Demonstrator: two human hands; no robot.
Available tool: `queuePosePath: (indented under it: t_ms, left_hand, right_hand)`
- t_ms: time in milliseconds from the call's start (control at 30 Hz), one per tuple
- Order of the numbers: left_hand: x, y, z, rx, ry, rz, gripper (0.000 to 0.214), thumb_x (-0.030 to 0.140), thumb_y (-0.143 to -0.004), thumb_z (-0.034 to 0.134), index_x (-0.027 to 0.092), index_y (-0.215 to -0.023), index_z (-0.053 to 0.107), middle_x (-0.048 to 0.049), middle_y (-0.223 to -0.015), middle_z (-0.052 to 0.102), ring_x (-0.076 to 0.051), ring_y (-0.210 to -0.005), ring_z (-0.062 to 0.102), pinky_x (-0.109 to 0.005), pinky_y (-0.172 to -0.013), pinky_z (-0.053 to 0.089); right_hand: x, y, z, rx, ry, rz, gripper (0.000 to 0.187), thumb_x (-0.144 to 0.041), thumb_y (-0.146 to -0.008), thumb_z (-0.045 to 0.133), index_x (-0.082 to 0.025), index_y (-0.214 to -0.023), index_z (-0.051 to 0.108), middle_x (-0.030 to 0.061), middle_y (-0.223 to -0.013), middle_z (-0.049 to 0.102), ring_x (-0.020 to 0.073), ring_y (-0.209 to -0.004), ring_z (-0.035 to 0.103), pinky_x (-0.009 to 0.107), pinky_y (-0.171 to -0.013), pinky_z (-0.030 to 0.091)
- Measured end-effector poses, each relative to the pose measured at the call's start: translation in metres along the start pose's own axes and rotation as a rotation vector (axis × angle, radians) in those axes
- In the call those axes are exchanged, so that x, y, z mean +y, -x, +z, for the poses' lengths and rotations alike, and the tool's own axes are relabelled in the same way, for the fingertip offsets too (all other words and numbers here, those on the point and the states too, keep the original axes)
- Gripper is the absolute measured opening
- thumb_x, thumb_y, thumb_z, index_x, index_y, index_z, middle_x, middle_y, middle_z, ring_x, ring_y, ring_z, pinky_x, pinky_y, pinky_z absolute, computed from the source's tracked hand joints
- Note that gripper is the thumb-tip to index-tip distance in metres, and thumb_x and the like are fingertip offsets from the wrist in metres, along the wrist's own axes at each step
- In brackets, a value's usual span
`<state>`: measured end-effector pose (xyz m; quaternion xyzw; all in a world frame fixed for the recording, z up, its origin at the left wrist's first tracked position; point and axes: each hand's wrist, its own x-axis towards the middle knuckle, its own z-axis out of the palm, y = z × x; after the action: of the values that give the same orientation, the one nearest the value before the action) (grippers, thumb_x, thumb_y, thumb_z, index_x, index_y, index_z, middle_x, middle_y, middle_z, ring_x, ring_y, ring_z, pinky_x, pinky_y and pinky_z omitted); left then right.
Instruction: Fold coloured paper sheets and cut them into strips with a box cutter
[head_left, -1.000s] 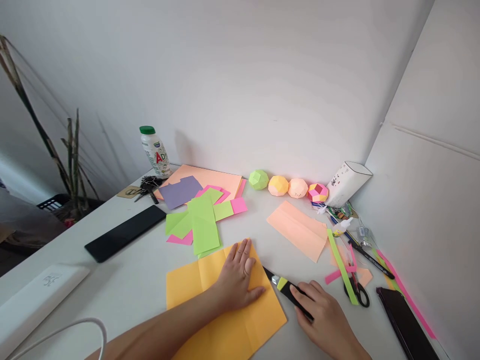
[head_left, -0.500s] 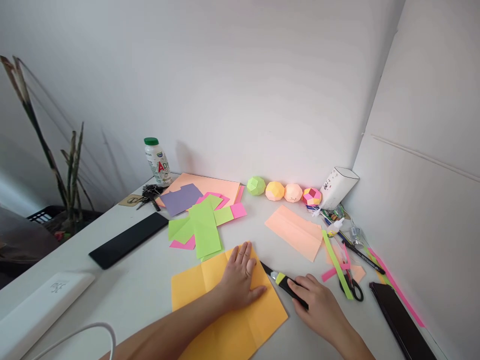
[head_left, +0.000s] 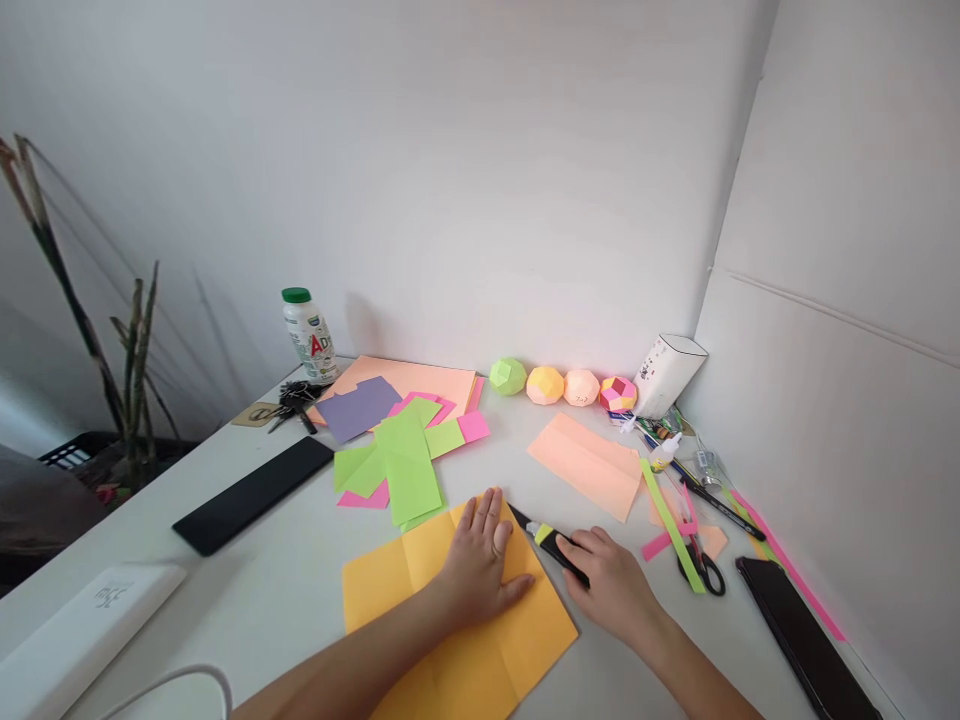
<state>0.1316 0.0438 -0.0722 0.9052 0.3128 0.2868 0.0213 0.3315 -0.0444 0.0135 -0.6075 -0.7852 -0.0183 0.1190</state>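
Note:
A creased orange-yellow sheet of paper (head_left: 390,590) lies on the white table. My left hand (head_left: 484,565) presses flat on its upper part, fingers stretched out and thumb spread to the right. In my right hand (head_left: 615,590) is a black and yellow utility knife (head_left: 555,545), its fingers wrapped round the handle. The dark blade points up and left, at the sheet's right edge near the top corner, close to my left fingertips. Whether the blade touches the paper I cannot tell.
Green paper pieces (head_left: 409,460) and a purple piece (head_left: 360,408) lie behind. Several paper balls (head_left: 545,385) line the wall. To the right are a peach sheet (head_left: 589,465), scissors (head_left: 705,572) and a black phone (head_left: 802,640). Leftward lie a black slab (head_left: 255,495) and a white power bank (head_left: 90,630).
My right hand has moved the utility knife up and left, bringing its blade to the sheet's edge. My left hand stays on the paper. The view has shifted slightly.

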Motion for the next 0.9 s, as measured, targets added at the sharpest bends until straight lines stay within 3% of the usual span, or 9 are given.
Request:
queuePosePath:
  t_ms: [333,500,600,700,900]
  left_hand:
    - [0.003,-0.001,-0.006,-0.023,-0.014,-0.018,0.054,0.063,-0.078,0.05,0.013,-0.096,0.056,-0.0254,-0.145,0.032,-0.04,-0.135,0.025,-0.057,-0.107,0.023]
    - [0.001,-0.003,-0.005,-0.018,0.06,-0.107,0.047,0.058,-0.077,0.056,0.016,-0.097,0.051,-0.0244,-0.147,0.028,-0.041,-0.136,0.023,-0.058,-0.102,0.032]
    - [-0.003,-0.006,-0.001,0.046,0.139,-0.214,0.036,0.042,-0.078,0.058,0.018,-0.103,0.047,-0.0218,-0.148,0.026,-0.039,-0.137,0.022,-0.058,-0.098,0.038]
    - [-0.008,-0.007,0.002,0.071,0.205,-0.26,0.039,0.031,-0.078,0.054,0.018,-0.113,0.042,-0.0209,-0.142,0.035,-0.038,-0.136,0.025,-0.06,-0.098,0.037]
    - [-0.021,-0.01,-0.002,-0.035,0.232,-0.321,0.06,0.031,-0.075,0.055,0.017,-0.13,0.033,-0.0201,-0.138,0.04,-0.037,-0.131,0.035,-0.055,-0.099,0.038]
  right_hand:
    - [0.006,-0.028,0.015,0.011,-0.035,-0.006,0.039,-0.012,-0.079,0.051,-0.018,-0.116,0.063,0.0086,-0.095,0.068,0.0223,-0.087,0.058,0.032,-0.071,0.053]
    - [0.018,-0.023,0.017,0.03,-0.078,-0.032,0.042,-0.011,-0.08,0.051,-0.02,-0.119,0.062,0.0078,-0.102,0.068,0.0217,-0.087,0.056,0.035,-0.074,0.053]
    - [0.027,-0.012,0.011,0.037,-0.111,-0.045,0.044,-0.01,-0.08,0.05,-0.023,-0.121,0.061,0.0076,-0.106,0.068,0.0212,-0.088,0.057,0.036,-0.074,0.053]
    - [0.037,-0.002,0.003,0.018,-0.159,-0.08,0.042,-0.011,-0.081,0.053,-0.024,-0.12,0.062,0.0067,-0.109,0.068,0.0205,-0.091,0.058,0.035,-0.076,0.052]
    - [0.049,0.003,-0.007,-0.02,-0.246,-0.149,0.038,-0.014,-0.082,0.057,-0.025,-0.117,0.064,0.0045,-0.109,0.068,0.0189,-0.092,0.058,0.035,-0.08,0.051]
